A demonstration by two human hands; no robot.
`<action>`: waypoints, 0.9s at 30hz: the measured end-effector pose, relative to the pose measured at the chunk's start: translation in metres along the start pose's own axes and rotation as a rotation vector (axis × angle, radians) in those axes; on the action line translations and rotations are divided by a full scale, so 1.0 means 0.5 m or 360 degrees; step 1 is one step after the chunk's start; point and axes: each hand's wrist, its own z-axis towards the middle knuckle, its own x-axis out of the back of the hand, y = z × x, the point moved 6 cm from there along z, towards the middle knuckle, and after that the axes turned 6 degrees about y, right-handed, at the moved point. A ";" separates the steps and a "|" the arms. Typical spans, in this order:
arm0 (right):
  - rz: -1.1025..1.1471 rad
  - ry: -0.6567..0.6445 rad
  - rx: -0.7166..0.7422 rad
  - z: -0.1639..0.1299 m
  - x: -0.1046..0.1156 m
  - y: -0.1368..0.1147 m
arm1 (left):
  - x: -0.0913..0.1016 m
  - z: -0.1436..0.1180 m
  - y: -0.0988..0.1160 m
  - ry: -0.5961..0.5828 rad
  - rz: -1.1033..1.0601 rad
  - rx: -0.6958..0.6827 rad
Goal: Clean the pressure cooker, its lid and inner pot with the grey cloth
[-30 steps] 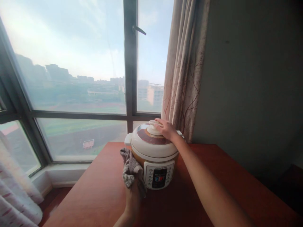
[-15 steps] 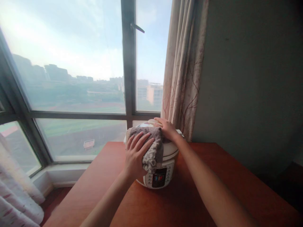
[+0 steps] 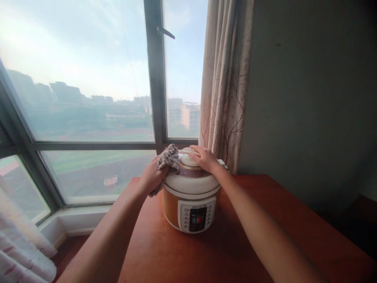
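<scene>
An electric pressure cooker point(image 3: 173, 206), white and orange-brown, stands upright on the wooden table with its dark control panel point(image 3: 196, 218) facing me. My left hand point(image 3: 153, 175) is closed on a bunched grey cloth point(image 3: 169, 159) at the cooker's upper left side; part of the cloth hangs below the hand, and the fingertips are hidden. My right hand point(image 3: 206, 159) grips the pale lid knob point(image 3: 190, 157) on top of the cooker, its fingers bent over the right side of it.
The reddish-brown table point(image 3: 165, 255) reaches up to a large window point(image 3: 97, 118) with a grey frame. A patterned curtain point(image 3: 224, 86) hangs behind the cooker at right, beside a dark wall point(image 3: 300, 98). Another curtain point(image 3: 23, 243) is at the lower left.
My left hand has moved with the cloth from the cooker's front to its upper left side, uncovering the front and panel. My right hand has stayed on the lid knob.
</scene>
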 end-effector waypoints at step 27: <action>0.0068 0.0021 0.0034 -0.002 0.003 0.001 | 0.015 -0.012 -0.139 0.0015 -0.0053 0.0695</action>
